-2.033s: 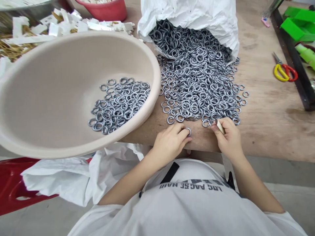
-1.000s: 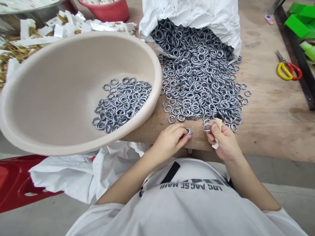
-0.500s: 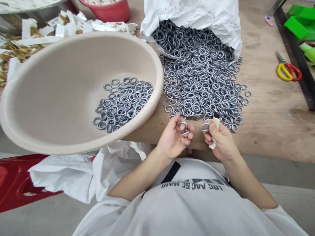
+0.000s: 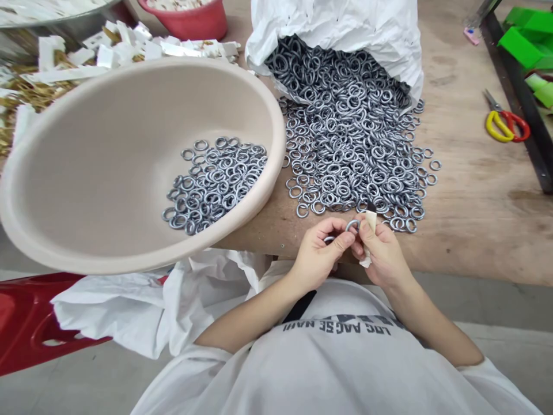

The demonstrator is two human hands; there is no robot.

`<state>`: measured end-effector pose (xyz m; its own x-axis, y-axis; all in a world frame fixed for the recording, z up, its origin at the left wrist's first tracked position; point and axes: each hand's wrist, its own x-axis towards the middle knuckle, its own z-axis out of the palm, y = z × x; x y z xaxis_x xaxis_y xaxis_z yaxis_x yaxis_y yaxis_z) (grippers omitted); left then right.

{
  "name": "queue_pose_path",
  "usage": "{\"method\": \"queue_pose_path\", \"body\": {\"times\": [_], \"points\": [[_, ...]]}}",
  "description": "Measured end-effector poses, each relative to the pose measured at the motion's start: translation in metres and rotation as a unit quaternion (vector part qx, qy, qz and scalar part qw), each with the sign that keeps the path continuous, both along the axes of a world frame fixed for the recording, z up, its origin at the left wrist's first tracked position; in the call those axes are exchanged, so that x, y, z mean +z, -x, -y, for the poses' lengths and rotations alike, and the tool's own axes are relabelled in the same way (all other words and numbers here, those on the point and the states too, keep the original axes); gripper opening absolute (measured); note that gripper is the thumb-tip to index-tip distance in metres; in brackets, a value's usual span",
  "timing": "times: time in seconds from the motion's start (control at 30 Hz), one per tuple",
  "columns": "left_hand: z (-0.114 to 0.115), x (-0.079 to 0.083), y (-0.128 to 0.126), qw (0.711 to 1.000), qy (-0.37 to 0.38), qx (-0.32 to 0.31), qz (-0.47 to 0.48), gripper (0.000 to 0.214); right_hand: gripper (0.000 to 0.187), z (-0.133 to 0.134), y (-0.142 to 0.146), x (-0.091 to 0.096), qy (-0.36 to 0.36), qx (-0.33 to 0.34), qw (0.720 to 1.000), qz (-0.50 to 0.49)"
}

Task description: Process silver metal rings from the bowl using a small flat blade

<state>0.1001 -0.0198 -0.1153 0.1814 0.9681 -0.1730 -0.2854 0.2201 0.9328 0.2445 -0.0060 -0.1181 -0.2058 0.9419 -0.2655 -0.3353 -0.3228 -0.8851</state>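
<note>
Grey metal rings (image 4: 345, 155) spill in a broad heap from a white sack (image 4: 332, 29) across the wooden bench (image 4: 470, 184), and a smaller batch (image 4: 215, 184) sits inside a tilted beige basin (image 4: 108, 173). At the near edge of the bench, just below the heap, the person's left hand (image 4: 317, 253) and right hand (image 4: 382, 251) work close beside each other. The left fingers (image 4: 339, 243) curl in on a ring (image 4: 329, 239), which is mostly hidden. The right fingers (image 4: 363, 230) pinch a second ring (image 4: 352, 225) along with a cream-wrapped strip (image 4: 368, 233), dark at the tip; from here it could be a small tool, though that's hard to tell. Off to the right, scissors (image 4: 503, 125) with red and yellow handles lie on the bench.
</note>
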Motion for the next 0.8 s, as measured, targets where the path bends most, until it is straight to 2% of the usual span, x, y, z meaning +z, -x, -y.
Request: {"method": "queue_pose_path", "body": {"times": [0.1, 0.17, 0.27, 0.33, 0.4, 0.43, 0.5, 0.57, 0.6, 0.67, 0.8], "points": [[-0.001, 0.004, 0.009, 0.980, -0.119, 0.016, -0.161, 0.023, 0.027, 0.001, -0.006, 0.008, -0.071, -0.007, 0.993, 0.097], [-0.002, 0.008, 0.015, 0.955, -0.183, -0.008, -0.231, 0.021, 0.028, 0.000, -0.010, 0.015, -0.109, 0.025, 0.983, 0.147], [-0.003, 0.010, 0.019, 0.943, -0.219, -0.059, -0.243, 0.023, 0.024, -0.001, -0.012, 0.020, -0.103, 0.085, 0.980, 0.145], [-0.002, 0.008, 0.020, 0.947, -0.216, -0.073, -0.225, 0.025, 0.028, -0.002, -0.013, 0.020, -0.098, 0.083, 0.982, 0.139], [0.000, 0.005, 0.021, 0.954, -0.198, -0.078, -0.211, 0.025, 0.029, -0.002, -0.016, 0.019, -0.138, 0.058, 0.971, 0.187], [0.000, 0.004, 0.022, 0.956, -0.187, -0.078, -0.210, 0.025, 0.028, -0.001, -0.018, 0.019, -0.178, 0.048, 0.955, 0.233], [0.000, 0.003, 0.026, 0.959, -0.176, -0.070, -0.213, 0.023, 0.024, 0.002, -0.024, 0.020, -0.275, 0.052, 0.900, 0.334], [0.000, 0.003, 0.030, 0.957, -0.183, -0.062, -0.217, 0.023, 0.023, 0.005, -0.029, 0.022, -0.350, 0.087, 0.841, 0.403], [-0.001, 0.003, 0.031, 0.955, -0.192, -0.060, -0.220, 0.023, 0.024, 0.007, -0.031, 0.023, -0.370, 0.106, 0.821, 0.422], [-0.002, 0.004, 0.033, 0.950, -0.206, -0.064, -0.227, 0.027, 0.028, 0.009, -0.032, 0.025, -0.389, 0.124, 0.800, 0.440], [-0.003, 0.004, 0.033, 0.942, -0.223, -0.075, -0.238, 0.032, 0.033, 0.011, -0.031, 0.029, -0.399, 0.136, 0.789, 0.447]]}}
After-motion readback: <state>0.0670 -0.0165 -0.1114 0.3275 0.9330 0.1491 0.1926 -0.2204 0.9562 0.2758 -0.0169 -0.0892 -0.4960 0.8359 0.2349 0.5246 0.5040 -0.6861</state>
